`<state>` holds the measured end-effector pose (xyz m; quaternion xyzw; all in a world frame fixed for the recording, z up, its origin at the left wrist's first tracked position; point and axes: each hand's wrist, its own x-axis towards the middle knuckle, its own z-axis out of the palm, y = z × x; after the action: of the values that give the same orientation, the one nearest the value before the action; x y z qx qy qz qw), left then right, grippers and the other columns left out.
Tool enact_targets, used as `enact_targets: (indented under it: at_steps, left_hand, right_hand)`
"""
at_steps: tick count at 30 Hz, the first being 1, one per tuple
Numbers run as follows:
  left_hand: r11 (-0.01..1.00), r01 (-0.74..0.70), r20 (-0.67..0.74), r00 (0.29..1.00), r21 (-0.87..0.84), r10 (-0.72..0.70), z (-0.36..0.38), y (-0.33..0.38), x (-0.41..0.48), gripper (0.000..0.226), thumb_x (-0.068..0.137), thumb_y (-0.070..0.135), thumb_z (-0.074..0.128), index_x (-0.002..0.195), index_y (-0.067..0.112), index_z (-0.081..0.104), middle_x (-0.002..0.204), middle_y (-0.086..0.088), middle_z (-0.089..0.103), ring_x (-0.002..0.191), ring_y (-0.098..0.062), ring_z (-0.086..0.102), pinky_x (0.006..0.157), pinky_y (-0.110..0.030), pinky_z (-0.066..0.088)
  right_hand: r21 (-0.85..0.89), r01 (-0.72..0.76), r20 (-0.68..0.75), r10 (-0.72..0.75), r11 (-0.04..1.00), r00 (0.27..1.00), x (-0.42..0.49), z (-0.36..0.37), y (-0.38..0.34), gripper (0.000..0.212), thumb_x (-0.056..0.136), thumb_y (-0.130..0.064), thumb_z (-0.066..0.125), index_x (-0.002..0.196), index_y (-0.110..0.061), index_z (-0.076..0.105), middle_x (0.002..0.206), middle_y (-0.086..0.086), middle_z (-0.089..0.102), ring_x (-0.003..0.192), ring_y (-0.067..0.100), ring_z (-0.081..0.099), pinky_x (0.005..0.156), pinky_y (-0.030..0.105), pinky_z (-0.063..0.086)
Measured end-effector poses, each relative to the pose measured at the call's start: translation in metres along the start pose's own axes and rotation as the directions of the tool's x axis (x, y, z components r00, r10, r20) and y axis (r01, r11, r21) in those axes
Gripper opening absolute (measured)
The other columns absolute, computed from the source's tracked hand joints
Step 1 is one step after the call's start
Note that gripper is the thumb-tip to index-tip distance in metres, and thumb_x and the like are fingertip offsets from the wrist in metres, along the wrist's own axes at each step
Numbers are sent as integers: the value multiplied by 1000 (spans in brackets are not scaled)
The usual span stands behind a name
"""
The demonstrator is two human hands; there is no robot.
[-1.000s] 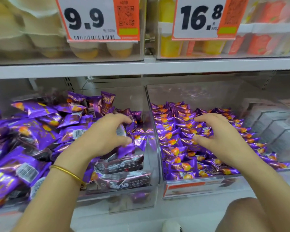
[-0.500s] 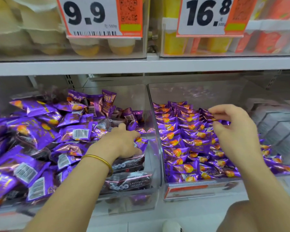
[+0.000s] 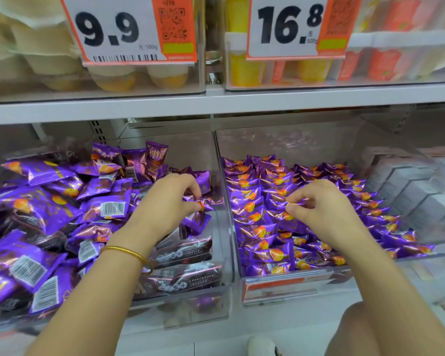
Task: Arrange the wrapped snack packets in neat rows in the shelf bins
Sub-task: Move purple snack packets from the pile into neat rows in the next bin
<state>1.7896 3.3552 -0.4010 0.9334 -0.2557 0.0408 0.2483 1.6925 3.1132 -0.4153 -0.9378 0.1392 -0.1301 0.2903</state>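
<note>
Pinching describes both grips: my left hand (image 3: 165, 201) nips a purple packet (image 3: 204, 205) by its crimped end at the right edge of the left bin (image 3: 190, 299). My right hand (image 3: 324, 209) nips a second packet (image 3: 297, 201) over the tidy rows near the left edge of the right bin (image 3: 280, 142). Farther back, the left bin's heap (image 3: 129, 165) sits loose and piled high, so dragging a packet out could tip it forward. Half a second ago, my right hand sat nearer its bin's right side.
</note>
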Motion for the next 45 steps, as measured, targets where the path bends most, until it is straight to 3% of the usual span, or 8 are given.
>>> enact_targets:
  at_steps: [7,11,16,22,25,31,37,45]
  left_hand:
    - [991,-47,-229,973,-124,17,-16,-2,-11,15,78,13,73,85,22,63,83,15,54,74,10,49,65,-2,33]
    - [966,-77,-319,948,-245,-5,-31,2,-21,19,77,14,74,82,29,63,82,16,59,72,3,54,66,-10,40]
    - [775,-161,-338,938,-611,-72,-49,16,-34,23,78,3,70,86,24,65,89,2,67,72,-14,62,66,-22,52]
    - [522,-126,-232,962,-844,-144,-48,17,-39,23,75,6,72,93,17,62,85,1,67,60,-3,56,49,-12,40]
    - [426,-9,-132,956,-905,-260,-44,14,-38,10,80,17,67,89,16,65,73,4,66,56,-7,49,45,-16,35]
    - [568,67,-154,931,-820,-332,-44,8,-38,12,87,28,62,82,18,68,76,-1,66,62,-14,55,53,-22,42]
    - [443,99,-30,961,-891,-275,-43,18,-40,9,94,13,51,87,10,56,76,-11,64,60,-20,69,47,-21,52]
    - [269,133,121,991,-954,-61,-47,31,-40,42,84,41,54,106,5,59,77,-6,67,54,-15,60,42,-23,45]
  right_hand:
    - [228,272,-387,-170,935,906,-12,-8,-43,22,84,-4,61,93,-23,67,94,-10,54,82,4,58,71,13,44]
    - [333,444,-297,-354,832,887,-22,-1,-85,22,81,-20,62,101,-27,66,99,-14,59,90,3,57,77,13,43]
    - [211,562,-35,-568,800,822,-22,11,-112,64,79,-46,63,138,-38,39,131,-16,48,117,2,43,97,18,34]
    - [532,361,-75,-382,766,921,-21,17,-121,62,76,-10,74,127,-34,47,79,-16,60,63,-4,52,64,8,40]
    - [611,306,-94,-316,730,944,-21,15,-118,37,74,-6,74,96,-31,58,83,-8,67,67,4,57,63,15,45]
    - [766,254,-153,-216,591,964,-23,6,-108,27,77,0,70,88,-23,61,79,-10,68,67,5,58,61,19,48]
    - [881,268,-169,-270,389,948,-22,7,-104,36,64,11,67,74,-24,61,92,-6,67,79,6,63,69,20,49]
    - [811,397,-256,-350,429,901,-20,13,-105,30,56,-1,66,67,-29,68,92,-8,60,80,1,60,67,13,45]
